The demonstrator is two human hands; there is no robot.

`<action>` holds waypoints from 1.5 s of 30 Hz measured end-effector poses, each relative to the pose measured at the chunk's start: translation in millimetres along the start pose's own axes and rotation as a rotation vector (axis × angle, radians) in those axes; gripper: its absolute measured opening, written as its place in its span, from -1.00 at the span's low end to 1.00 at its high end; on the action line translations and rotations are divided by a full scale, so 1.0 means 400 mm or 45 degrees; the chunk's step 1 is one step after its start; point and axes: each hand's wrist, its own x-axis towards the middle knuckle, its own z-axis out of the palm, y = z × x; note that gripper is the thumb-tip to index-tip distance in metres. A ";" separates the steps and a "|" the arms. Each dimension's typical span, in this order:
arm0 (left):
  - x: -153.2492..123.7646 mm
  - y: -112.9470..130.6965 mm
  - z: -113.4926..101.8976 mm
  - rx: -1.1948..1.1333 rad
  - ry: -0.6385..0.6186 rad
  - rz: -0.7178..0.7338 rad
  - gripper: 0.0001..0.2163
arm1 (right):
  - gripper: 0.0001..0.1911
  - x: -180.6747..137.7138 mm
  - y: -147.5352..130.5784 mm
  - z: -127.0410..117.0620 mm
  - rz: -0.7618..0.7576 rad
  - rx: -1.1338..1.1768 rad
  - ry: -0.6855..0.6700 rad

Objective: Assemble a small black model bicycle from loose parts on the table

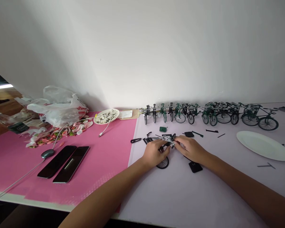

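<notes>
My left hand (154, 153) and my right hand (191, 148) meet over the pale table, both closed on a small model bicycle frame (168, 140) of black and silver parts. One black wheel (162, 163) of it shows under my left hand. Loose black parts (195, 167) lie around the hands, with a small green piece (163, 129) just beyond them.
A row of finished green and black model bicycles (211, 115) stands along the wall. A white plate (263, 145) lies at right. On the pink mat (104, 158) are two dark phones (64, 163), a mouse (47, 153), a bowl of small parts (106, 116) and plastic bags (57, 106).
</notes>
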 end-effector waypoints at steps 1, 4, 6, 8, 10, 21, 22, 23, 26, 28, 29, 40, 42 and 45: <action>0.000 0.000 0.000 0.004 -0.002 -0.001 -0.87 | -0.76 0.000 0.000 0.000 0.001 0.002 -0.004; 0.001 -0.001 0.000 0.008 -0.002 0.004 -0.86 | -0.77 0.000 -0.002 -0.002 0.008 0.006 -0.012; 0.001 -0.001 0.000 0.015 -0.009 0.005 -0.85 | -0.77 0.001 -0.003 -0.003 0.010 0.005 -0.019; 0.001 -0.002 0.000 0.027 -0.018 0.008 -0.84 | -0.78 0.001 -0.004 -0.005 0.009 0.006 -0.022; 0.001 -0.003 0.000 0.035 -0.023 0.015 -0.83 | -0.80 0.001 -0.006 -0.007 0.009 0.008 -0.022; 0.003 -0.004 -0.002 0.005 -0.043 0.032 -0.81 | -0.80 0.003 -0.008 -0.011 0.012 0.004 -0.051; 0.003 -0.005 -0.002 0.012 -0.049 0.029 -0.81 | -0.80 0.003 -0.007 -0.011 0.014 0.008 -0.051; 0.003 -0.006 -0.002 0.019 -0.055 0.025 -0.82 | -0.80 0.003 -0.006 -0.010 0.015 0.010 -0.048; 0.003 -0.007 -0.002 0.036 -0.071 0.028 -0.84 | -0.79 0.002 -0.004 -0.008 0.013 0.002 -0.044; 0.004 -0.007 -0.003 0.041 -0.078 0.031 -0.83 | -0.78 0.003 -0.003 -0.007 0.012 -0.010 -0.057; 0.004 -0.007 -0.003 0.041 -0.079 0.031 -0.82 | -0.78 0.003 -0.003 -0.007 0.014 -0.015 -0.065; 0.004 -0.004 -0.005 -0.010 -0.073 0.040 -0.77 | -0.78 0.002 -0.005 -0.010 0.018 -0.025 -0.083; 0.004 -0.003 -0.005 -0.010 -0.073 0.041 -0.78 | -0.78 0.002 -0.005 -0.010 0.023 -0.019 -0.086; 0.004 -0.004 -0.004 -0.001 -0.076 0.039 -0.78 | -0.78 0.002 -0.004 -0.010 0.028 -0.006 -0.085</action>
